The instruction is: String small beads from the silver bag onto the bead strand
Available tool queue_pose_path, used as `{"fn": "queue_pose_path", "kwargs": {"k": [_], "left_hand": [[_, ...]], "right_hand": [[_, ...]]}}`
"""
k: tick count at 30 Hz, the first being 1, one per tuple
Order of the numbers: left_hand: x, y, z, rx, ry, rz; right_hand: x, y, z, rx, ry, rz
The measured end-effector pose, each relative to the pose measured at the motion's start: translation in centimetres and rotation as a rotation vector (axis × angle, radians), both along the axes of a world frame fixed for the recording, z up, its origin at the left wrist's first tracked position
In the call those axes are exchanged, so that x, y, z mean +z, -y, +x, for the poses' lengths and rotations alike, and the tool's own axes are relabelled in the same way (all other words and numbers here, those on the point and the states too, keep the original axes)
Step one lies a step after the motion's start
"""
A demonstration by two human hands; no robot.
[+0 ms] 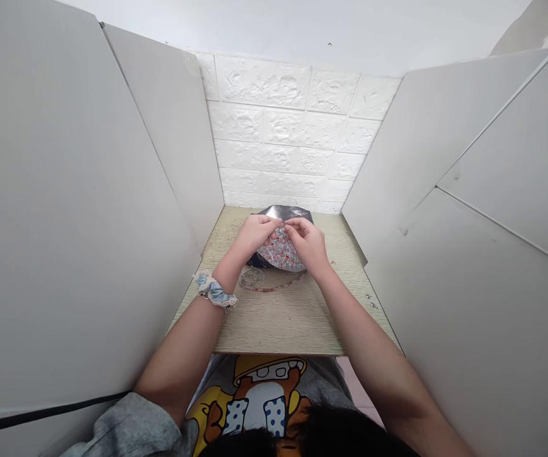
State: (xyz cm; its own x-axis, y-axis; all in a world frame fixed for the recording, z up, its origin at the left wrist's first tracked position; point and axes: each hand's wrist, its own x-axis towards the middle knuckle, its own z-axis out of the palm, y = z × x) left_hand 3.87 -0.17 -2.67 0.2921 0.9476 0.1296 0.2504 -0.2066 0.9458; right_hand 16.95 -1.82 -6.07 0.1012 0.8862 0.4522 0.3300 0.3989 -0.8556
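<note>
My left hand (255,233) and my right hand (308,243) meet fingertip to fingertip above a dark shiny foil bag (287,213) lying open on the wooden desk (283,317). Both pinch something tiny between them; it is too small to name, likely a bead or thread. The bag's mouth shows a heap of small pale and red beads (281,252). A beaded strand (267,285) curls on the desk just in front of the bag, below my hands. A blue scrunchie (214,291) sits on my left wrist.
White panels (84,222) wall the narrow desk in on the left and right (469,254). A white brick-pattern wall (293,133) closes the back. A few loose beads (370,301) lie near the desk's right edge.
</note>
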Motion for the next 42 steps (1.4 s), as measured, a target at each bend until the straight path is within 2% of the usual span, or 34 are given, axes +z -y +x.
{"fn": "queue_pose_path", "kwargs": {"k": [18,30,37,42], "left_hand": [[0.41,0.54,0.16,-0.003,-0.018,-0.044],[0.13,0.31,0.08,-0.040,0.050,-0.024],[-0.07,0.17,0.22,-0.072,0.083,-0.037],[-0.12,0.18,0.24,-0.082,0.091,-0.029]], "right_hand": [[0.02,0.16,-0.04,0.014,0.004,-0.002],[0.44,0.36,-0.17,0.012,-0.139,0.019],[0.08,0.07,-0.14,0.018,-0.084,0.000],[0.13,0.01,-0.13,0.028,-0.123,0.001]]}}
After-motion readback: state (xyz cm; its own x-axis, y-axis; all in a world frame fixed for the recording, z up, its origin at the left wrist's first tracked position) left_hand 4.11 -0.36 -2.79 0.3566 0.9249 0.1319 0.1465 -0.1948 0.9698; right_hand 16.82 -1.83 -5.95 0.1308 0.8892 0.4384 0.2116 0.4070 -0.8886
